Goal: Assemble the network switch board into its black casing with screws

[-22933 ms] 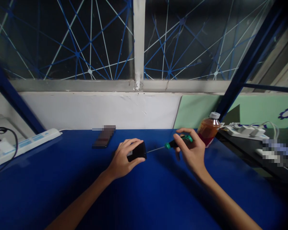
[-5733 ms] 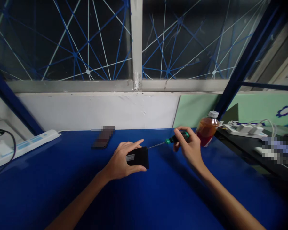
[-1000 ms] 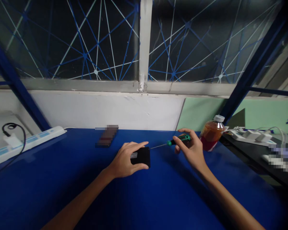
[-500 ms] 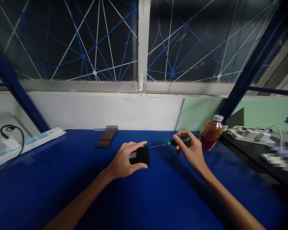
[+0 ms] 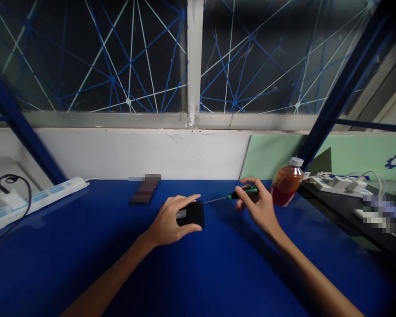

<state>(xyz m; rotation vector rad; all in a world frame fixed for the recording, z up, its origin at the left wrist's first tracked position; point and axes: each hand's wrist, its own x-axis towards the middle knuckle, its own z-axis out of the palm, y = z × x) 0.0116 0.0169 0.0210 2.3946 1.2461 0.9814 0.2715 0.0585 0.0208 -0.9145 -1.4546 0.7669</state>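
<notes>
A flat black case point(image 5: 193, 215) with a small grey label lies on the blue table point(image 5: 198, 273). My left hand point(image 5: 170, 222) grips it from the left, fingers along the far edge and thumb along the near edge. In my right hand point(image 5: 259, 204) is a screwdriver point(image 5: 242, 193) with a green and black handle, held between thumb and fingers. Its thin shaft points left, and the tip is at the case's far right corner; whether it touches is too small to tell.
A dark phone-like object point(image 5: 145, 190), partly pixelated, lies behind my left hand. Beyond my right hand stands a bottle point(image 5: 286, 182) of reddish drink. Power strips point(image 5: 36, 204) sit at the far left and on a black surface point(image 5: 343, 211) at the right.
The whole view has shifted slightly, so most things appear a little further left. Both hands keep their holds; the screwdriver handle looks slightly turned, with its tip still at the case's corner.
</notes>
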